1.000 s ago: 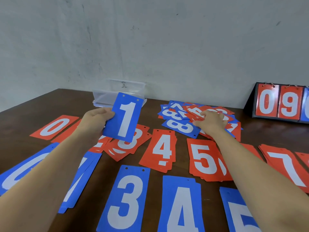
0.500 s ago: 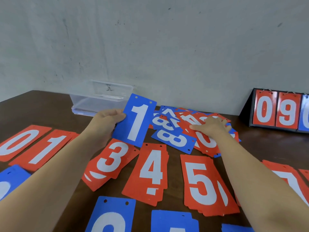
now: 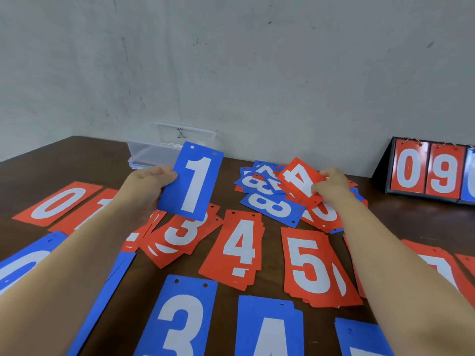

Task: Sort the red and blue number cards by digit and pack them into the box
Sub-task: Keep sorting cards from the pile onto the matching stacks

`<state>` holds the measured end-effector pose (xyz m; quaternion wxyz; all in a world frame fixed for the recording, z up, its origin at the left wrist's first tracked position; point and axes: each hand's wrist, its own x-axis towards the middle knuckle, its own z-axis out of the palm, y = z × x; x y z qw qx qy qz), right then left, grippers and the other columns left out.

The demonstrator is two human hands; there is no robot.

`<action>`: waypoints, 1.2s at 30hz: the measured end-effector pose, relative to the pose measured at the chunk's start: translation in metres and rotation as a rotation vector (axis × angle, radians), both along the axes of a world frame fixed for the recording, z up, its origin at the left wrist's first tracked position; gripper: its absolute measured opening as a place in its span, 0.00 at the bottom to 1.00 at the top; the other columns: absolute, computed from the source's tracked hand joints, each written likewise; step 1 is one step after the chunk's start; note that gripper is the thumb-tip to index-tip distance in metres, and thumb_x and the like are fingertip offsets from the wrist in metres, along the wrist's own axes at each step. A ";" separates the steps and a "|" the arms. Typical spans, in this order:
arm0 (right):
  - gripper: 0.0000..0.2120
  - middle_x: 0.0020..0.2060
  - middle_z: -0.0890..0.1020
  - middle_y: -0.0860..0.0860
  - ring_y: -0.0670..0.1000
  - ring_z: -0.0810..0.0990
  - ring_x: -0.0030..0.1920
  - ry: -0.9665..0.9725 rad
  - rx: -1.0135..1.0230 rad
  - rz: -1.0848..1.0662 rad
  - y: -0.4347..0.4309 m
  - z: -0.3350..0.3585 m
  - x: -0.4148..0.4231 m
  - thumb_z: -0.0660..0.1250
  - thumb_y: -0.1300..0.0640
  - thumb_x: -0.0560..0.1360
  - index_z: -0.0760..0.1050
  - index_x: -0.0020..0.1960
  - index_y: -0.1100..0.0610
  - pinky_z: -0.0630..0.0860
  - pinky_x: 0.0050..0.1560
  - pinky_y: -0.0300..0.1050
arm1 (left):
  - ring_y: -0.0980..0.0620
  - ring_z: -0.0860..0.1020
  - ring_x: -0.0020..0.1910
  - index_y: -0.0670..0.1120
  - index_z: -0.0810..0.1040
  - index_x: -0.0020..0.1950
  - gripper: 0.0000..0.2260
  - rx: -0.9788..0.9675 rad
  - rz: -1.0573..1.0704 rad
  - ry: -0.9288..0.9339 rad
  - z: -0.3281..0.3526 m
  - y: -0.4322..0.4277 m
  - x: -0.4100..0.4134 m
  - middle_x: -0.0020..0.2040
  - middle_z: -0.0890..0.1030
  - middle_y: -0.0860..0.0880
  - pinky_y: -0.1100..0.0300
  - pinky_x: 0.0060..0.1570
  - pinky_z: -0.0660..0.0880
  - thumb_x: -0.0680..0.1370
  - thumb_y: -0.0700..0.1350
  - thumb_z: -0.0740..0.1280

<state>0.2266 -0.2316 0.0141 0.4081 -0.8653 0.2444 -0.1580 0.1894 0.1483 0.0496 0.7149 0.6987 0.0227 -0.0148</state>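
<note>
Dark wooden table [image 3: 257, 283] against a grey wall. Left hand [image 3: 149, 186] grips a blue 1 card [image 3: 191, 182] by its left edge, held upright above the red 3 stack [image 3: 180, 232]. Right hand [image 3: 332, 187] pinches a red 4 card [image 3: 299, 181], lifted over the unsorted pile [image 3: 267, 199]. Clear box [image 3: 156, 150] stands behind the blue 1 card.

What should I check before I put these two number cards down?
1. The right hand pinches the red card with white 4: ok.
2. The stack of red 4 cards lies uncovered for it: ok.
3. The left hand grips the blue card with white 1: ok.
4. The blue stack under the left forearm shows a 1: cannot tell, digit hidden.
5. The jumbled heap of red and blue cards is sorted: not ok.
</note>
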 end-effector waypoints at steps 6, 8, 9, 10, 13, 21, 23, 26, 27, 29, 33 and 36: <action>0.14 0.33 0.78 0.51 0.44 0.76 0.24 -0.260 0.323 0.090 0.016 0.036 -0.034 0.68 0.74 0.69 0.78 0.51 0.61 0.71 0.23 0.32 | 0.45 0.83 0.54 0.42 0.78 0.59 0.09 -0.024 0.039 -0.005 0.004 0.012 -0.013 0.55 0.83 0.43 0.52 0.49 0.79 0.81 0.43 0.65; 0.12 0.30 0.79 0.51 0.43 0.76 0.24 -0.275 0.378 0.186 0.028 0.049 -0.044 0.69 0.73 0.68 0.78 0.46 0.59 0.72 0.24 0.32 | 0.46 0.83 0.52 0.42 0.79 0.57 0.08 -0.040 0.045 -0.013 0.005 0.017 -0.015 0.55 0.84 0.43 0.53 0.46 0.80 0.81 0.43 0.65; 0.11 0.30 0.81 0.51 0.47 0.78 0.28 -0.278 0.431 0.254 0.034 0.054 -0.049 0.70 0.73 0.68 0.79 0.44 0.59 0.76 0.27 0.35 | 0.46 0.83 0.52 0.42 0.79 0.56 0.07 -0.055 0.048 -0.016 0.006 0.019 -0.016 0.55 0.84 0.44 0.53 0.45 0.80 0.81 0.43 0.65; 0.10 0.31 0.83 0.52 0.50 0.80 0.31 -0.266 0.491 0.323 0.041 0.058 -0.054 0.71 0.72 0.67 0.80 0.43 0.59 0.80 0.33 0.40 | 0.46 0.83 0.51 0.43 0.79 0.55 0.06 -0.071 0.046 -0.020 0.007 0.021 -0.017 0.55 0.84 0.44 0.53 0.45 0.80 0.81 0.43 0.65; 0.06 0.37 0.84 0.56 0.53 0.82 0.35 -0.179 0.550 0.451 0.066 0.060 -0.067 0.72 0.66 0.69 0.81 0.46 0.60 0.80 0.41 0.47 | 0.46 0.83 0.52 0.43 0.78 0.54 0.06 -0.109 0.026 -0.023 0.010 0.025 -0.022 0.54 0.84 0.44 0.53 0.48 0.79 0.81 0.43 0.64; 0.09 0.43 0.85 0.54 0.52 0.85 0.42 0.145 0.326 0.490 0.121 0.040 -0.074 0.73 0.57 0.73 0.80 0.51 0.58 0.81 0.45 0.44 | 0.43 0.82 0.54 0.40 0.78 0.58 0.10 -0.095 -0.015 -0.009 0.014 0.063 -0.036 0.55 0.83 0.42 0.44 0.58 0.77 0.80 0.44 0.65; 0.17 0.44 0.85 0.55 0.52 0.85 0.42 0.185 0.295 0.458 0.131 0.034 -0.071 0.74 0.57 0.72 0.77 0.59 0.60 0.80 0.44 0.44 | 0.42 0.83 0.53 0.40 0.79 0.57 0.10 -0.080 -0.031 0.006 0.010 0.078 -0.041 0.55 0.84 0.41 0.44 0.56 0.78 0.81 0.44 0.65; 0.20 0.44 0.84 0.53 0.49 0.84 0.41 0.214 0.247 0.404 0.144 0.023 -0.071 0.74 0.56 0.72 0.74 0.61 0.58 0.78 0.37 0.40 | 0.44 0.84 0.47 0.42 0.80 0.57 0.10 -0.034 -0.061 0.014 0.002 0.102 -0.050 0.52 0.85 0.43 0.52 0.41 0.80 0.82 0.45 0.63; 0.19 0.44 0.84 0.53 0.49 0.84 0.40 0.216 0.226 0.392 0.145 0.019 -0.071 0.74 0.56 0.72 0.74 0.59 0.59 0.77 0.36 0.39 | 0.45 0.84 0.46 0.43 0.80 0.57 0.10 -0.009 -0.064 0.009 -0.001 0.109 -0.053 0.51 0.85 0.43 0.54 0.36 0.79 0.82 0.45 0.62; 0.18 0.43 0.84 0.53 0.49 0.84 0.40 0.202 0.182 0.382 0.148 0.014 -0.070 0.75 0.56 0.71 0.77 0.57 0.62 0.77 0.36 0.39 | 0.43 0.84 0.48 0.43 0.80 0.58 0.10 0.035 -0.070 -0.011 -0.007 0.123 -0.055 0.52 0.85 0.43 0.53 0.38 0.79 0.83 0.45 0.61; 0.14 0.45 0.84 0.55 0.50 0.84 0.41 0.171 0.086 0.367 0.154 0.006 -0.066 0.76 0.56 0.70 0.79 0.52 0.61 0.80 0.41 0.43 | 0.43 0.83 0.51 0.42 0.81 0.54 0.08 0.028 -0.025 -0.001 -0.014 0.138 -0.060 0.51 0.85 0.44 0.50 0.49 0.79 0.82 0.43 0.63; 0.12 0.45 0.81 0.50 0.52 0.80 0.52 0.177 -0.105 0.356 0.155 -0.005 -0.060 0.78 0.51 0.68 0.78 0.46 0.54 0.79 0.54 0.54 | 0.46 0.83 0.48 0.42 0.81 0.54 0.07 0.002 0.010 0.018 -0.018 0.147 -0.063 0.51 0.85 0.44 0.52 0.48 0.78 0.81 0.42 0.65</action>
